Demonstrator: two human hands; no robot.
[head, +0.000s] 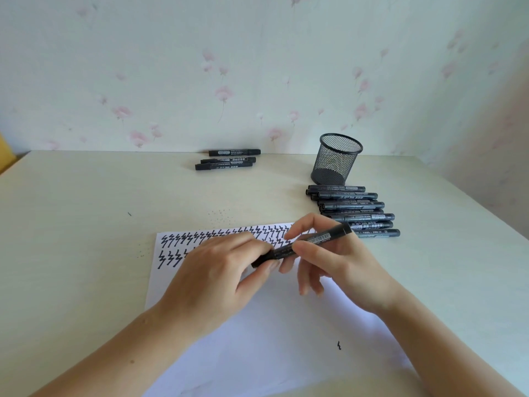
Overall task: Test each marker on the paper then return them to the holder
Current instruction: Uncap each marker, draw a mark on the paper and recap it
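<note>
Over the paper (257,325), from the camera on my head, I am holding one black marker (303,245) with both hands. My right hand (337,262) is pinching the middle of it with thumb and pointer finger, and the other fingers are hanging loose. My left hand (226,270) is curling its fingers round the low end, where the cap is. I think I am working the cap, pulling it off or pushing it on, but I cannot tell which. I am keeping the marker tilted just above the sheet so the tip is close to where I draw.

Rows of black zigzags (217,239) are filling the top of the paper, so many markers look tested already. I am keeping a big pile of markers (352,210) lying side by side near my right hand, just in front of the mesh holder (336,160), easy to reach. Three more markers (226,163) are lying apart, far back by the wall. I guess the two groups keep tested and untested ones from mixing. No markers are showing in the holder, so that part seems not done yet.
</note>
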